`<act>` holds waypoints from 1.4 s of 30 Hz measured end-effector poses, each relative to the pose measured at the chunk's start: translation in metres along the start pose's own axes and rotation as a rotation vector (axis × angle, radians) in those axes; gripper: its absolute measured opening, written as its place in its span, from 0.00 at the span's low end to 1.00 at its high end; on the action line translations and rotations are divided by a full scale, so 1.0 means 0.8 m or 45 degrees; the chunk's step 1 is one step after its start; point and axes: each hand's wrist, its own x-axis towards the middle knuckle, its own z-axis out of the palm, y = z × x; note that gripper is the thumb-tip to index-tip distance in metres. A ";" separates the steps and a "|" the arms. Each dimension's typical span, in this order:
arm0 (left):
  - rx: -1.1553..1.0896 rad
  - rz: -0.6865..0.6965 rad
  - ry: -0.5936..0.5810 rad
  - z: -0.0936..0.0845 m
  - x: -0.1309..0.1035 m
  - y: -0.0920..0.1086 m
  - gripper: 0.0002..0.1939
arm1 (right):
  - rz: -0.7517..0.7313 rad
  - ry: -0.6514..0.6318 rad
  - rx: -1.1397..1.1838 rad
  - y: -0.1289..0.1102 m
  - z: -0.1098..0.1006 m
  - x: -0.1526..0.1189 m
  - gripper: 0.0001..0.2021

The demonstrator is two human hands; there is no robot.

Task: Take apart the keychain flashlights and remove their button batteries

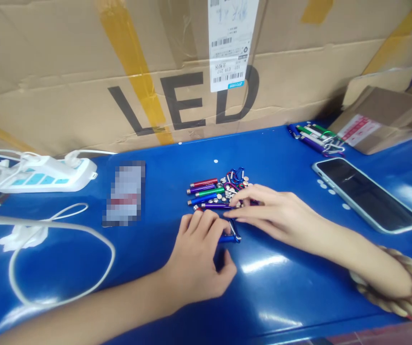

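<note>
My left hand [202, 256] is curled over a blue keychain flashlight [226, 238] with a metal clip, which shows between its bent forefinger and thumb. The fingers largely cover that flashlight. My right hand [281, 213] reaches in from the right with its fingers stretched and apart, the tips at the near side of a small pile. One fingertip lies beside the end of a purple flashlight [213, 206]. In the pile, a red flashlight [204, 183], a green one [211, 191] and others lie side by side. Coloured carabiner clips [235, 177] and small round silver pieces [223, 197] lie among them.
A large cardboard box [84, 96] marked LED stands behind the blue table [281, 306]. On the right are a phone [367, 194], more flashlights [315, 139] and a smaller box [382, 117]. A blurred phone-like item [124, 194], power strip [48, 175] and white cables [110, 249] lie left.
</note>
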 end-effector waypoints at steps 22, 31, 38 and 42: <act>-0.565 -0.191 0.264 -0.003 -0.002 -0.010 0.10 | 0.105 0.382 0.472 -0.010 -0.007 0.006 0.05; -0.628 -0.236 0.145 -0.007 -0.003 -0.010 0.06 | -0.041 0.261 0.467 -0.014 0.004 0.003 0.06; -0.602 -0.312 0.069 -0.008 -0.002 -0.009 0.11 | 0.120 0.308 0.566 -0.022 0.011 0.006 0.05; -0.572 -0.319 0.050 -0.006 0.001 -0.011 0.11 | 0.341 0.329 0.687 -0.029 0.011 0.009 0.05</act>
